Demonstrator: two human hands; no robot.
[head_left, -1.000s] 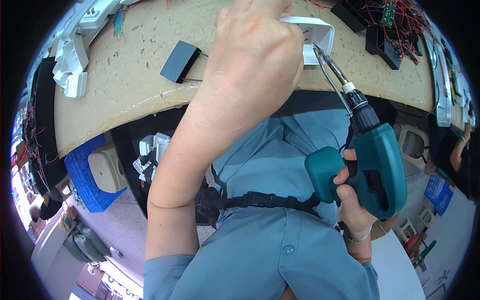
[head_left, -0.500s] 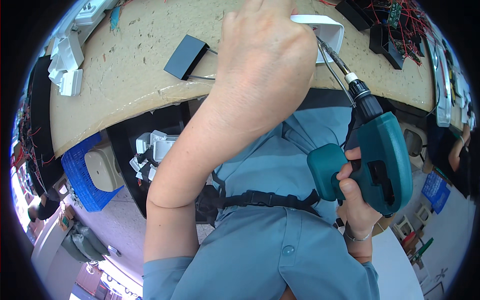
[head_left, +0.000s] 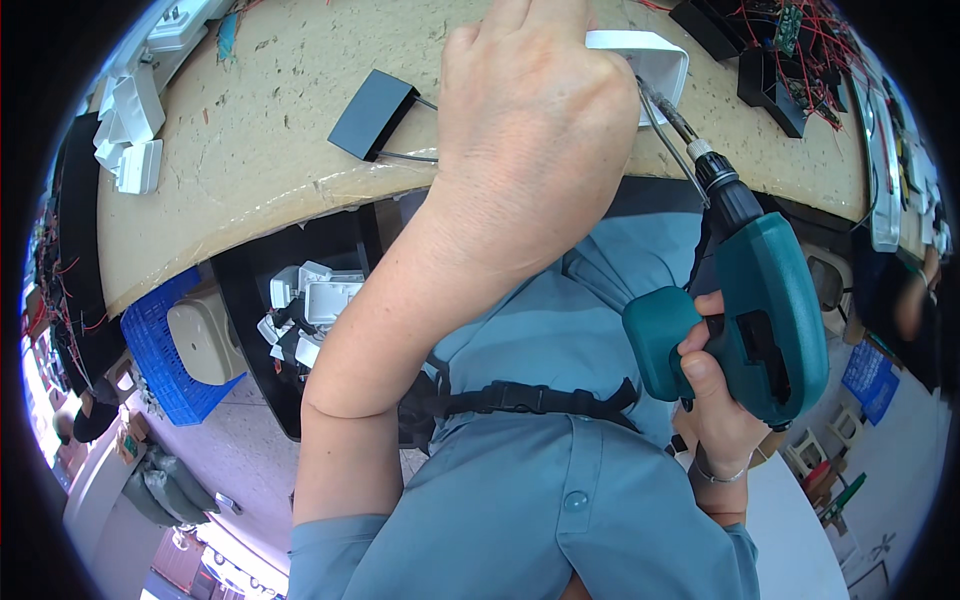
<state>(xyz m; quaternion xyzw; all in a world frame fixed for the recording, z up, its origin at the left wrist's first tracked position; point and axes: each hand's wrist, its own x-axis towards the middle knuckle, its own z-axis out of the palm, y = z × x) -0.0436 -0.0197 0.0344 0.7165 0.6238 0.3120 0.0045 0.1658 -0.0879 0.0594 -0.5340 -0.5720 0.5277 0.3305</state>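
Observation:
My left hand [head_left: 535,130] is raised over the tan workbench [head_left: 250,190] and rests on a white plastic housing [head_left: 655,55], which it mostly hides. My right hand [head_left: 715,390] grips the handle of a teal cordless screwdriver [head_left: 755,300]. Its bit [head_left: 665,105] points up and left and meets the white housing beside my left hand. Left of that hand lies a small black box-shaped part with two wire legs [head_left: 375,115].
White plastic parts [head_left: 135,110] lie along the bench's left edge. Black parts with red wires [head_left: 775,60] sit at the far right. Below the bench stand a black bin of white housings [head_left: 315,305] and a blue crate [head_left: 165,350]. Another person's arm [head_left: 912,300] shows at right.
The screwdriver has shifted slightly right and down in view with the bit still on the white housing. My left hand stays over the housing.

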